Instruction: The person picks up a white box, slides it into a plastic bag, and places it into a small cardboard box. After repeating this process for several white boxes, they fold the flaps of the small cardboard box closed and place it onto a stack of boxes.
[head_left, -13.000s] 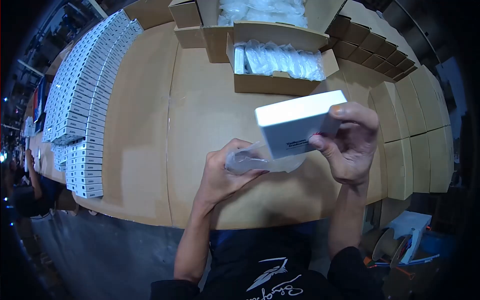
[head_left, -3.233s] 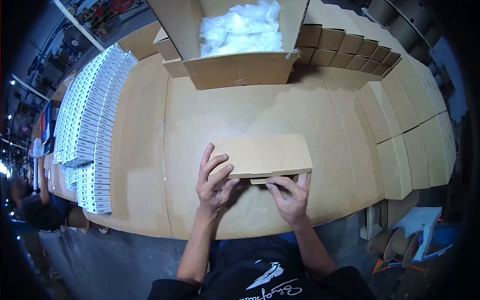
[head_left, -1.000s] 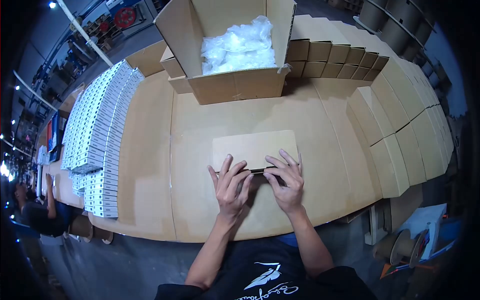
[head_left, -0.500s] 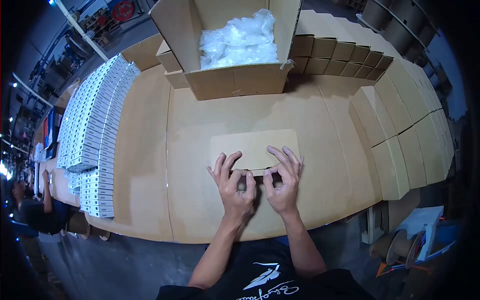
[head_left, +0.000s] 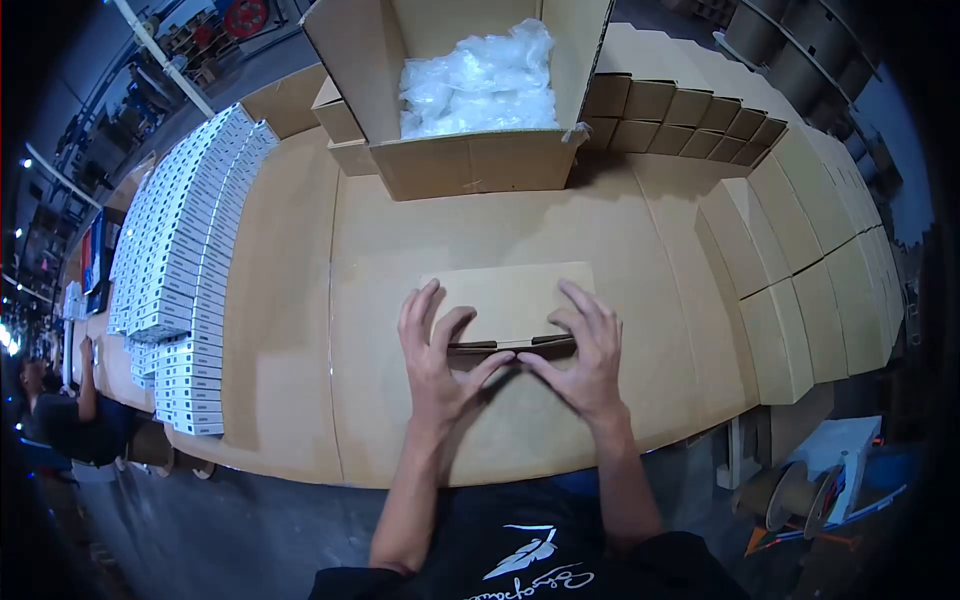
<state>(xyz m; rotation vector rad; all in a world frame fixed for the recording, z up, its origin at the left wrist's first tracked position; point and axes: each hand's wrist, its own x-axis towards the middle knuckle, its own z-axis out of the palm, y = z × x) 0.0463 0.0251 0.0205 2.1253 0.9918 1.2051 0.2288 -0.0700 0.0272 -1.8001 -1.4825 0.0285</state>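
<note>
A flat brown cardboard box [head_left: 510,305] lies on the table in front of me, with a slot and dark gaps along its near edge. My left hand [head_left: 435,350] grips its left near corner, fingers spread over the top and side, thumb against the front. On the right near corner, my right hand [head_left: 585,350] holds it likewise. Both thumb tips almost meet at the middle of the front edge. The box's underside is hidden.
An open carton [head_left: 470,165] with clear plastic bags [head_left: 480,85] stands at the back. Stacked white boxes [head_left: 190,240] line the left side. Brown boxes [head_left: 820,270] are piled on the right, more [head_left: 690,110] behind. Another person [head_left: 75,410] is at far left.
My hands have moved apart from the middle of the front edge to the box's two near corners. The thumbs now point inward along the front, and the edge slot shows more.
</note>
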